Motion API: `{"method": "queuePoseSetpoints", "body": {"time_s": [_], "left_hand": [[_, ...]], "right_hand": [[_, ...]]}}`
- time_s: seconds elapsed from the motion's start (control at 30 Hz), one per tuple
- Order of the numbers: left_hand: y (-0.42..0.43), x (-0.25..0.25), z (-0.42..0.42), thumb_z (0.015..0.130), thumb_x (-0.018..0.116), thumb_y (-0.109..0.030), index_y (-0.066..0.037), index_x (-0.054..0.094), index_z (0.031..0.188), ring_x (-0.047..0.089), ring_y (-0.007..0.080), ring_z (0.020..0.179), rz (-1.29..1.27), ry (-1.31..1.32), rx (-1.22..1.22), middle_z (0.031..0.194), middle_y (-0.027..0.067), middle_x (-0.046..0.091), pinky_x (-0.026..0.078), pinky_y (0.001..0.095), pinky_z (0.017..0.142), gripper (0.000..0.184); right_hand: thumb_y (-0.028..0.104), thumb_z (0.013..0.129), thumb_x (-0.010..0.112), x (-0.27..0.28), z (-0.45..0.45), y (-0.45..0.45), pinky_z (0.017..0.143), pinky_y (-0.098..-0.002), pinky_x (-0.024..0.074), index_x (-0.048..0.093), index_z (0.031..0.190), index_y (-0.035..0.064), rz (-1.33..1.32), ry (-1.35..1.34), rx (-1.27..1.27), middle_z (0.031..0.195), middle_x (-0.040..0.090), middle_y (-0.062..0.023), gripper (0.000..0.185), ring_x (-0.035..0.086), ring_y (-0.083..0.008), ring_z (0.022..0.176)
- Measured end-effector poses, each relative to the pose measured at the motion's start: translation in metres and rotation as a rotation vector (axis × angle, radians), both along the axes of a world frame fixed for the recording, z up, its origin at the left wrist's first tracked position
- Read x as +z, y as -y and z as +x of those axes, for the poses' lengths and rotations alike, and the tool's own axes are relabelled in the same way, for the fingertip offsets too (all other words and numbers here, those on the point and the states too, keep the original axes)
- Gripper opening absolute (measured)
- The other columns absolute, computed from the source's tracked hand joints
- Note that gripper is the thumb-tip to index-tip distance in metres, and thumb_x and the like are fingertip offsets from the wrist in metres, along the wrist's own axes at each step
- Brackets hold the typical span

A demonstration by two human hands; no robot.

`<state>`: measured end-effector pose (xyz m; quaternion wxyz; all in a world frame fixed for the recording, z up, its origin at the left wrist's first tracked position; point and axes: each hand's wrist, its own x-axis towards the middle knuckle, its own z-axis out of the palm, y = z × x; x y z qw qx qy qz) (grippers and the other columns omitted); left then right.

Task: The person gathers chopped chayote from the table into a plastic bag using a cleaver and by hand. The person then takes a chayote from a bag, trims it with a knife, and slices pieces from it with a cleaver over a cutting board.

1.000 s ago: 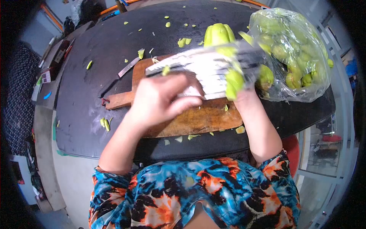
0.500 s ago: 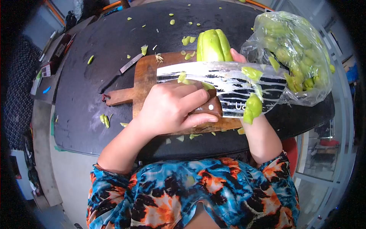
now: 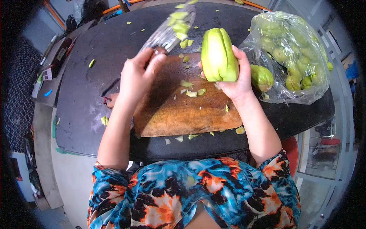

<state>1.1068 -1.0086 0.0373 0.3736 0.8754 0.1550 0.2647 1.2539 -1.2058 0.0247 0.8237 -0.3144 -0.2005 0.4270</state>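
My left hand grips the brown handle of a cleaver, tilted up and away over the far left of the board. Its blade is smeared by motion, with pale green slices on or beside it. In my right hand is a light green chayote, held upright above the wooden cutting board, its near end looking cut flat. Several green scraps lie on the board. Just right of my right hand sits another chayote.
A clear plastic bag full of chayotes rests on the right of the dark table. A dark knife handle shows beside the board's handle, partly hidden by my left arm. Peel bits are scattered around the tabletop.
My left hand has swung the cleaver from in front of the chayote up to the far left. The chayote, still in my right hand, and the board are now uncovered.
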Motion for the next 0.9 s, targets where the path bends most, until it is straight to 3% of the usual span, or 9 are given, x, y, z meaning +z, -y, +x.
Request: {"method": "queuePoseSetpoints", "body": {"time_s": [0.13, 0.27, 0.43, 0.53, 0.57, 0.6, 0.7, 0.83, 0.9], "left_hand": [[0.033, 0.012, -0.013, 0.083, 0.067, -0.026, -0.002, 0.058, 0.085, 0.055, 0.0146, 0.064, 0.178, 0.007, -0.272, 0.069, 0.0075, 0.057, 0.045, 0.0286, 0.062, 0.026], [0.050, 0.014, -0.018, 0.077, 0.071, -0.033, -0.005, 0.061, 0.085, 0.062, 0.0318, 0.068, 0.316, 0.053, -0.445, 0.075, 0.0118, 0.062, 0.048, 0.0360, 0.060, 0.030], [0.047, 0.011, -0.016, 0.077, 0.070, -0.035, -0.008, 0.062, 0.087, 0.063, 0.0303, 0.070, 0.362, 0.069, -0.429, 0.078, 0.0119, 0.063, 0.049, 0.0372, 0.062, 0.030], [0.032, 0.011, -0.012, 0.080, 0.066, -0.037, -0.009, 0.062, 0.089, 0.063, 0.0320, 0.073, 0.398, -0.042, -0.352, 0.078, 0.0125, 0.063, 0.049, 0.0368, 0.065, 0.029], [0.024, 0.012, -0.010, 0.082, 0.065, -0.032, -0.007, 0.063, 0.091, 0.065, 0.0249, 0.073, 0.396, -0.014, -0.267, 0.075, 0.0129, 0.062, 0.048, 0.0363, 0.064, 0.027], [0.015, 0.009, -0.007, 0.085, 0.063, -0.030, -0.005, 0.063, 0.092, 0.063, 0.0187, 0.071, 0.268, -0.060, -0.151, 0.073, 0.0111, 0.062, 0.048, 0.0341, 0.063, 0.025], [-0.021, -0.009, 0.006, 0.092, 0.058, -0.023, 0.001, 0.063, 0.095, 0.050, 0.0048, 0.065, -0.012, 0.050, 0.101, 0.068, 0.0018, 0.059, 0.041, 0.0246, 0.055, 0.024], [-0.013, -0.004, -0.001, 0.093, 0.057, -0.020, 0.002, 0.061, 0.101, 0.043, 0.0026, 0.061, -0.225, 0.146, -0.001, 0.070, -0.0053, 0.052, 0.033, 0.0199, 0.050, 0.024], [-0.005, -0.005, -0.001, 0.093, 0.056, -0.021, 0.000, 0.058, 0.094, 0.042, 0.0055, 0.063, 0.030, 0.115, -0.096, 0.067, -0.0044, 0.047, 0.037, 0.0227, 0.056, 0.022]], "right_hand": [[0.036, 0.092, 0.043, -0.010, 0.003, 0.000, 0.090, -0.0415, 0.0476, 0.052, 0.120, 0.0025, 0.120, -0.201, -0.047, 0.113, 0.060, -0.0119, 0.045, 0.059, -0.0284, 0.104], [0.039, 0.095, 0.038, -0.036, 0.010, -0.001, 0.099, -0.0430, 0.0418, 0.047, 0.125, 0.0039, 0.479, -0.182, 0.309, 0.123, 0.054, -0.0133, 0.047, 0.053, -0.0274, 0.113], [0.036, 0.097, 0.038, -0.043, 0.007, -0.001, 0.101, -0.0411, 0.0407, 0.045, 0.126, 0.0041, 0.435, -0.029, 0.258, 0.125, 0.051, -0.0138, 0.044, 0.051, -0.0257, 0.115], [0.036, 0.094, 0.041, -0.023, 0.004, 0.004, 0.093, -0.0400, 0.0467, 0.050, 0.122, 0.0018, 0.263, -0.127, 0.108, 0.118, 0.057, -0.0137, 0.045, 0.056, -0.0263, 0.108], [0.038, 0.092, 0.042, -0.012, 0.000, 0.003, 0.090, -0.0400, 0.0492, 0.051, 0.120, 0.0008, 0.256, -0.167, 0.139, 0.115, 0.059, -0.0142, 0.047, 0.059, -0.0273, 0.104], [0.043, 0.088, 0.043, -0.003, 0.000, 0.002, 0.082, -0.0405, 0.0525, 0.053, 0.118, -0.0012, 0.006, -0.025, 0.088, 0.107, 0.062, -0.0164, 0.055, 0.063, -0.0302, 0.094], [0.046, 0.087, 0.043, 0.004, -0.005, 0.002, 0.081, -0.0415, 0.0529, 0.051, 0.121, -0.0025, 0.038, 0.058, 0.146, 0.107, 0.062, -0.0189, 0.059, 0.064, -0.0325, 0.092], [0.049, 0.088, 0.042, 0.001, 0.000, 0.002, 0.083, -0.0492, 0.0520, 0.048, 0.127, 0.0007, 0.098, -0.072, 0.147, 0.111, 0.060, -0.0205, 0.063, 0.061, -0.0385, 0.098], [0.048, 0.089, 0.040, -0.003, 0.005, 0.003, 0.086, -0.0501, 0.0504, 0.049, 0.126, 0.0020, 0.127, -0.131, 0.142, 0.113, 0.059, -0.0186, 0.060, 0.059, -0.0374, 0.101]]}}
